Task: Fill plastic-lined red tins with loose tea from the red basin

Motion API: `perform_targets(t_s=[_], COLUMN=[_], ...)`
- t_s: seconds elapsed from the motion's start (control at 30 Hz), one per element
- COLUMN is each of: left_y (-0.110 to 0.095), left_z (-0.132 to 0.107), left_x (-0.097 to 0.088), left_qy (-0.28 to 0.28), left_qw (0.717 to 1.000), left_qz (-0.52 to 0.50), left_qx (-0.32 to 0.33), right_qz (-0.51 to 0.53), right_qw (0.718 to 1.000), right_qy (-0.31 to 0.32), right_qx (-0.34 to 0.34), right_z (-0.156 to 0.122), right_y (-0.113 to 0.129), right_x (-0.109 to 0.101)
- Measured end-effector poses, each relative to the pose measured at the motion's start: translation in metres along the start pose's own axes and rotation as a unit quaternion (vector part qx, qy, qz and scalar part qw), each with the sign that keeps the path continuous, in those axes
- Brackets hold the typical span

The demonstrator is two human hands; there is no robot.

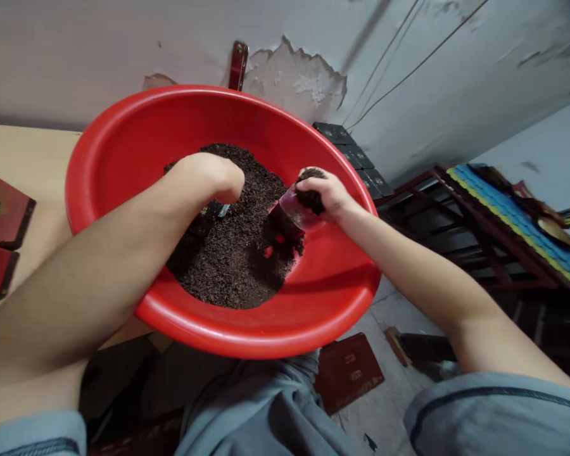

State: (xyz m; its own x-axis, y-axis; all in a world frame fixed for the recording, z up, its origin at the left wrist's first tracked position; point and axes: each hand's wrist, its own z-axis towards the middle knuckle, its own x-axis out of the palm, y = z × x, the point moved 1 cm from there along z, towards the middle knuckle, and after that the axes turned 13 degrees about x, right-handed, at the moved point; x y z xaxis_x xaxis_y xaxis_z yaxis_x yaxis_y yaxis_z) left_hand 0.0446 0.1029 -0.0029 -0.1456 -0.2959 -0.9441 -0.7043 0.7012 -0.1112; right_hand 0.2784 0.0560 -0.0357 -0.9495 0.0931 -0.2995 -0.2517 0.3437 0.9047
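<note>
A big red plastic basin [346,253] holds a heap of dark, loose, tea-like leaf bits [232,266]. In its left half, my left hand [218,174] is bent down over the heap with fingers curled. Below that wrist a small black box [204,220] with faint gold print and a pale edge shows; the hand appears to grip it, though my fingertips are hidden. Near the right wall, my right hand [325,193] is closed round a tilted clear plastic cup [292,206], with dark leaf bits clumped at the fingers. Red basin floor shows below the cup.
Red boxes [2,221] lie on the pale wooden table [33,158] at left. Stacked black boxes [354,155] stand behind the basin. A dark red rack [484,247] is at right, and a red-brown flat piece [349,370] lies on the floor.
</note>
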Motion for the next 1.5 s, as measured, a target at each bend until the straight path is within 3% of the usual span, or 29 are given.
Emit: perform_targets(t_s=[0.1, 0.2, 0.27, 0.57, 0.8, 0.97, 1.27, 1.37, 1.5], left_y=[-0.01, -0.017, -0.018, -0.012, -0.014, -0.015, -0.019, -0.02, -0.02], left_z=[-0.001, 0.002, 0.004, 0.008, 0.005, 0.004, 0.001, 0.0, 0.001], left_x=[0.004, 0.009, 0.013, 0.022, 0.018, 0.017, 0.014, 0.012, 0.011], left_qy=[0.073, 0.089, 0.095, 0.084, 0.086, 0.09, 0.119, 0.13, 0.127], left_qw=[0.997, 0.994, 0.992, 0.994, 0.994, 0.994, 0.99, 0.987, 0.988], left_qz=[0.024, 0.013, 0.003, -0.015, -0.027, -0.016, 0.02, 0.025, 0.024], left_qx=[0.007, 0.059, 0.081, 0.066, 0.064, 0.066, 0.079, 0.091, 0.089], right_qz=[-0.122, -0.304, -0.371, -0.446, -0.428, -0.423, -0.391, -0.441, -0.546], right_qw=[0.984, 0.925, 0.895, 0.864, 0.884, 0.877, 0.894, 0.864, 0.789], right_qy=[-0.112, -0.188, -0.195, -0.159, -0.105, -0.099, -0.103, -0.054, 0.042], right_qx=[-0.06, -0.126, -0.153, -0.173, -0.157, -0.205, -0.191, -0.236, -0.278], right_z=[0.029, 0.04, 0.038, 0.034, 0.04, 0.035, 0.033, 0.02, 0.013], right_y=[-0.002, -0.012, -0.019, -0.021, -0.002, 0.009, -0.003, -0.017, -0.046], right_x=[-0.031, -0.043, -0.042, -0.044, -0.069, -0.086, -0.086, -0.084, -0.081])
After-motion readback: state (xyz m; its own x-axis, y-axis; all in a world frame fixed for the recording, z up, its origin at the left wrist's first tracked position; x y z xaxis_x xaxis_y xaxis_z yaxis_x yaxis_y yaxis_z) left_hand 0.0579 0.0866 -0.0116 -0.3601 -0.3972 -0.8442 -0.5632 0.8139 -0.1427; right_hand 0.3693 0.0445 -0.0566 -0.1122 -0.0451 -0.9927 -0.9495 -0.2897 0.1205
